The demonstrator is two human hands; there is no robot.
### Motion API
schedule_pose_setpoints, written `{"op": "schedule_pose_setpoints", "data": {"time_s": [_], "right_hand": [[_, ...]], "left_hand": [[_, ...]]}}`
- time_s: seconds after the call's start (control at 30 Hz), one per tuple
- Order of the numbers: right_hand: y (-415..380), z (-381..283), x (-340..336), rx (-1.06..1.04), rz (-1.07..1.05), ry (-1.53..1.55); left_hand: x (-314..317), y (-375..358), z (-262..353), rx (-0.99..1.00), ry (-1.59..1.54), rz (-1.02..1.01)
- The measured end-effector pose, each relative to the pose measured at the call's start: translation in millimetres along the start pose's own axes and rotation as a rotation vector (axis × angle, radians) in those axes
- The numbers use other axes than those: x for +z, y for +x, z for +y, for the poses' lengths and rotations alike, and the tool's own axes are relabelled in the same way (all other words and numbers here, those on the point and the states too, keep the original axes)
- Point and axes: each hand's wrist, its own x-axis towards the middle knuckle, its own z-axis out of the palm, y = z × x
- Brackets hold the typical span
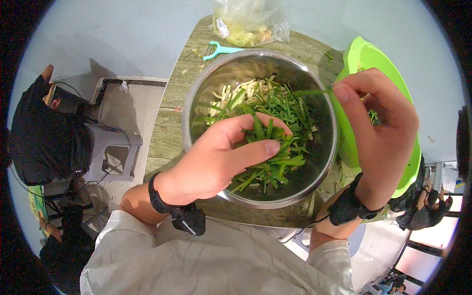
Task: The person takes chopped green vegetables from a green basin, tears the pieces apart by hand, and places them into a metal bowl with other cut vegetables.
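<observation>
Over a wide steel bowl (322,179), my left hand (216,157) is closed round a bunch of cut green leaves (265,132). Beneath it, the bowl holds more chopped greens (295,110) and pale cut strips (253,88). My right hand (381,115) is raised above the bowl's right rim, thumb and forefinger pinching one long thin green leaf (314,92) that points left over the bowl. Behind that hand stands a bright green plastic basin (361,51), with some green bits visible inside it.
A turquoise peeler (223,50) lies behind the bowl on the wooden table (164,142). A clear plastic bag (250,22) with yellowish-green contents sits at the back. Green scraps dot the tabletop. At left, a person in black (49,128) is beside a grey stool (115,152).
</observation>
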Motion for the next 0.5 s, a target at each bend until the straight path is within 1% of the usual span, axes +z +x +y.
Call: {"op": "schedule_pose_setpoints", "data": {"time_s": [0.07,0.17,0.27,0.37,0.47,0.5], "right_hand": [[1,8,-2,0.003,0.023,-0.065],[2,12,-2,0.043,-0.157,-0.128],[0,14,5,-0.019,-0.168,-0.044],[-3,15,6,-0.067,-0.285,0.086],[-1,15,5,-0.094,-0.408,0.071],[-1,15,5,-0.089,-0.395,0.079]], "left_hand": [[1,-1,2,0.002,0.038,0.004],[6,-2,5,-0.002,-0.020,0.022],[6,-1,3,-0.006,-0.079,0.015],[3,-1,3,-0.028,-0.101,-0.002],[1,-2,5,-0.043,-0.061,0.001],[2,-2,5,-0.040,-0.064,0.002]]}}
